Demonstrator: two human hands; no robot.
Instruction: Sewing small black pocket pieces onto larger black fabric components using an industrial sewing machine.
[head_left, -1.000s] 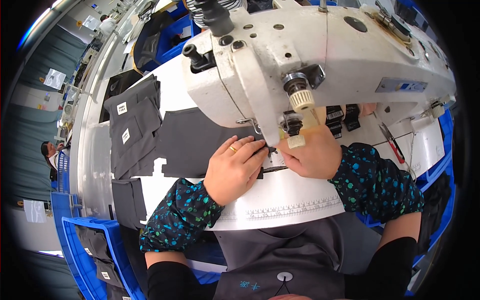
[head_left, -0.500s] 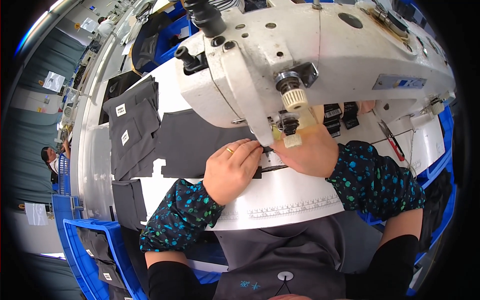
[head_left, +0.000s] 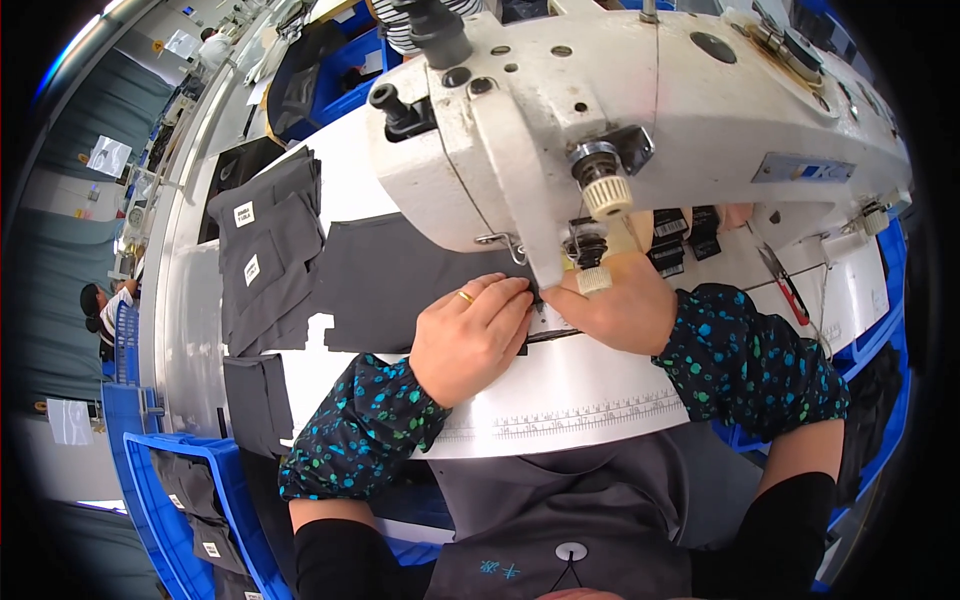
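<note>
A dark grey fabric panel (head_left: 390, 285) lies flat on the white sewing table, its right part running under the head of a white sewing machine (head_left: 560, 120). My left hand (head_left: 470, 335), with a gold ring, is closed on the panel's edge, fingertips beside the needle area. From the other side my right hand (head_left: 625, 305) reaches in with thumb and fingers drawn together at the same spot. Cream tension knobs (head_left: 608, 197) and the machine head partly cover its fingers, so what they pinch is hidden. The fingertips of both hands nearly meet.
Stacked grey fabric pieces (head_left: 265, 250) with white labels lie at the left. Black labels (head_left: 704, 232) and red-handled snips (head_left: 785, 287) sit right of the machine. A ruler strip (head_left: 580, 415) runs along the table front. A blue crate (head_left: 215, 450) holds more grey pieces at lower left.
The view has shifted slightly, so the machine appears a little farther right. Both hands stay at the needle area, with only small finger movement. A distant person at the left has turned.
</note>
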